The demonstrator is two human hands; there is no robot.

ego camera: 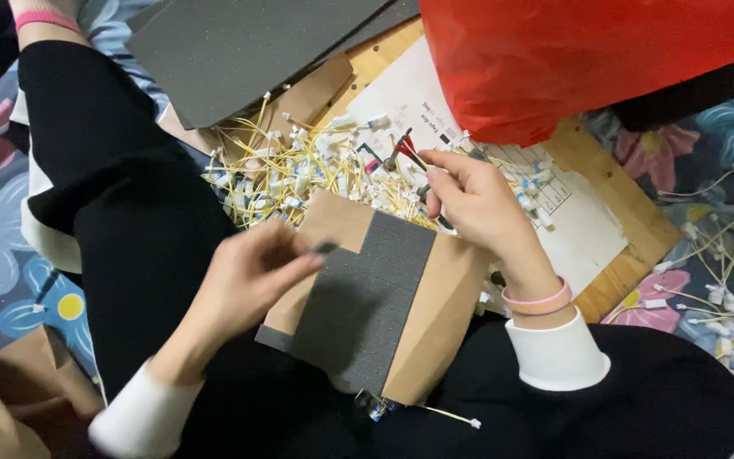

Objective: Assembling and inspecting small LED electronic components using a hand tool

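Note:
My left hand (252, 276) is blurred and pinches a small dark piece (325, 247) just above a cardboard sheet with grey foam strip (367, 297) resting on my lap. My right hand (473, 200) holds a pair of red-handled tweezers (407, 151) over a pile of short yellow cables with white connectors (299, 174). A pink band sits on my right wrist.
A wooden board (618, 200) with a printed paper sheet (584, 234) lies under the cable pile. A red plastic bag (571, 55) sits at the top right, dark grey foam sheets (239, 51) at the top. More yellow cables (732, 289) lie right on the flowered cloth.

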